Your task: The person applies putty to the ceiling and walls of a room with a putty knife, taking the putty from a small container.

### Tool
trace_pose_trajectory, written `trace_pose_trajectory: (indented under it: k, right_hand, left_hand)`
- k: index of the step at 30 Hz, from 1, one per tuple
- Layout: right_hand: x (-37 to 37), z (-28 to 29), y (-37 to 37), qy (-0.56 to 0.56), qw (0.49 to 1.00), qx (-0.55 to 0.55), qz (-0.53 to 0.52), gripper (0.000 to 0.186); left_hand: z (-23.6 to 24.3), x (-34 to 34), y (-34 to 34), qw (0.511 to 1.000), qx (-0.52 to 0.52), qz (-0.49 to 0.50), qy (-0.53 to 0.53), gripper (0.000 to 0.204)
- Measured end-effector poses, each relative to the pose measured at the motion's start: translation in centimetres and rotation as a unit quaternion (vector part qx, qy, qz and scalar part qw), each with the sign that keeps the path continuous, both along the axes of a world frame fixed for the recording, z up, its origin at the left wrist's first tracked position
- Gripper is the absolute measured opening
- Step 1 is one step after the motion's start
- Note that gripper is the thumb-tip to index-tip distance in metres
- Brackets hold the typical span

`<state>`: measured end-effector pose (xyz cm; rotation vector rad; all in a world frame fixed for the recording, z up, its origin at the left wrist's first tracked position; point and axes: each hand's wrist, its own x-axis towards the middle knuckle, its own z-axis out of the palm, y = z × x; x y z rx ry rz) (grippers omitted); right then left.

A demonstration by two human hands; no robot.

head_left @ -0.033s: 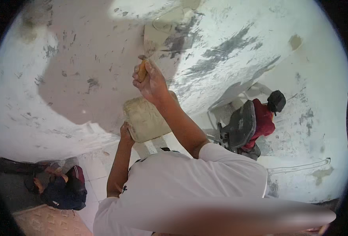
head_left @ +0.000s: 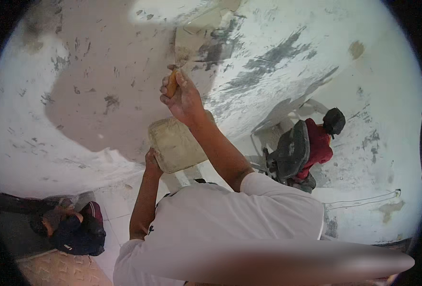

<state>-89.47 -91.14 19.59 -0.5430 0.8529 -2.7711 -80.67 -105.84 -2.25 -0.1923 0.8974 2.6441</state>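
My right hand (head_left: 187,97) is raised to the wall and closed round the yellow-brown handle of a putty knife (head_left: 172,86). The tool's blade lies against the wall just beyond my fingers, where its outline blends with the grey smears. Lower down, my left hand (head_left: 152,162) grips the near left edge of a shallow beige rectangular pan (head_left: 177,148) with rounded corners and a crusted rim. My right forearm crosses above the pan and hides its right side. The wall (head_left: 106,71) is pale, with dark grey patches and scrape marks, partly in shadow.
At the right, a person in a red top and dark cap (head_left: 319,148) is beside a dark grey chair-like object (head_left: 293,150). Another person in dark clothes (head_left: 79,233) is low at the left, near a patterned orange-tan surface (head_left: 60,269). White floor tiles (head_left: 118,219) show between.
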Motion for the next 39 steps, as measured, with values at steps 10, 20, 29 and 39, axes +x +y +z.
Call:
trace_pose_trajectory:
  k: [10, 20, 29, 39]
  right_hand:
    - [-2.2, 2.0, 1.1, 0.011, 0.999, -0.014, -0.041, 0.031]
    - [-4.1, 4.5, 4.6, 0.038, 0.989, 0.018, -0.14, 0.02]
    - [-3.3, 7.3, 11.7, 0.221, 0.91, 0.132, -0.324, 0.014]
    - [-4.7, 3.8, 13.0, 0.372, 0.427, 0.486, -0.665, 0.041]
  left_hand:
    - [-0.3, -1.1, 0.4, 0.999, 0.031, -0.013, 0.024, 0.07]
    - [1.4, -1.1, 1.3, 0.999, -0.008, -0.017, -0.028, 0.063]
    - [0.2, -2.1, 2.4, 0.999, 0.033, -0.024, 0.017, 0.059]
    - [-1.3, -2.7, 3.5, 0.998, -0.002, -0.029, 0.059, 0.059]
